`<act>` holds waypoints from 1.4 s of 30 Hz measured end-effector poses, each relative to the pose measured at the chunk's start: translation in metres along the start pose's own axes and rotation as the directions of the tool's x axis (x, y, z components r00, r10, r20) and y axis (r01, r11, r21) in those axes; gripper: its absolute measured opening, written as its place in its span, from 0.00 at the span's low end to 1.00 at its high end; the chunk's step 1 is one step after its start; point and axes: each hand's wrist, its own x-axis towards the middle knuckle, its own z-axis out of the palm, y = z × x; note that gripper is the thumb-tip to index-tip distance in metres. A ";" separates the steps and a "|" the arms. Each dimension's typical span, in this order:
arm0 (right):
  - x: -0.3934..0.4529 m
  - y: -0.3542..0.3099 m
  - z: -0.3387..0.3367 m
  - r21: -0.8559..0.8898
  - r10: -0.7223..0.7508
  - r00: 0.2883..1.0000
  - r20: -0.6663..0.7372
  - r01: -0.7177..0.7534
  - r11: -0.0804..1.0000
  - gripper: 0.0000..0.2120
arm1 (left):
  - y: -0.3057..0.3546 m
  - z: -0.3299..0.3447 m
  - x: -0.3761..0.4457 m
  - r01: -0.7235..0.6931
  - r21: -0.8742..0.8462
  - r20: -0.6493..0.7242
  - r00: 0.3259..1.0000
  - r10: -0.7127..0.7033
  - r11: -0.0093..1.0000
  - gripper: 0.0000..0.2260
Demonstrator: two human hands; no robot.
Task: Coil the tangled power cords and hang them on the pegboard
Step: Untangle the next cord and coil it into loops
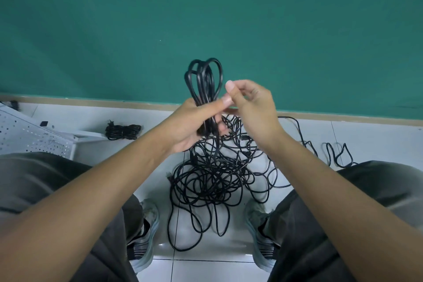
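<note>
My left hand (196, 121) is shut on a bundle of black cord loops (204, 80) that stand up above the fist in front of the green wall. My right hand (249, 107) is right beside it, thumb and fingers pinched near the left thumb; what it pinches is too small to tell. Below both hands a big tangle of black power cords (215, 181) lies on the white tile floor between my feet. A finished coiled cord (122, 131) lies on the floor at the left. The white pegboard (29, 137) lies flat at the far left.
I squat with my knees at both sides and my shoes (143, 233) near the tangle. A loose cord (332, 151) snakes along the floor to the right. The green wall with a tan baseboard (91, 99) rises close ahead.
</note>
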 end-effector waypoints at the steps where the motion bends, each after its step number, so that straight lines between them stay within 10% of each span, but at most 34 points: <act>1: -0.005 0.002 0.005 0.025 0.073 0.994 0.081 -0.075 0.997 0.17 | 0.004 -0.003 0.001 -0.013 -0.046 -0.043 0.999 0.011 0.999 0.16; 6: -0.023 0.018 0.021 -0.181 0.337 0.841 0.423 -0.286 0.941 0.42 | 0.020 -0.025 0.010 -0.121 -0.237 -0.381 0.924 0.023 0.964 0.15; 11: -0.035 0.014 0.023 -0.265 0.231 0.810 0.540 -0.098 0.959 0.18 | 0.020 -0.049 0.015 -0.107 -0.026 -0.644 0.762 0.066 0.994 0.15; 17: -0.020 0.007 -0.001 -0.212 0.038 0.936 0.349 0.039 0.976 0.11 | 0.008 -0.048 0.012 -0.033 0.517 -0.334 0.912 0.237 0.855 0.18; 26: -0.006 0.000 -0.010 -0.113 0.047 0.995 0.087 -0.037 0.993 0.08 | -0.001 -0.018 0.000 -0.012 0.464 0.089 0.995 -0.033 0.886 0.12; 35: -0.002 0.011 -0.016 -0.446 0.060 0.994 0.096 -0.011 0.895 0.04 | 0.010 -0.032 0.006 0.069 -0.052 -0.034 0.997 -0.071 0.996 0.13; 42: 0.000 0.006 -0.011 -0.173 -0.056 0.997 -0.048 0.047 0.984 0.13 | 0.009 -0.025 0.006 0.162 0.017 -0.071 0.985 -0.160 0.987 0.14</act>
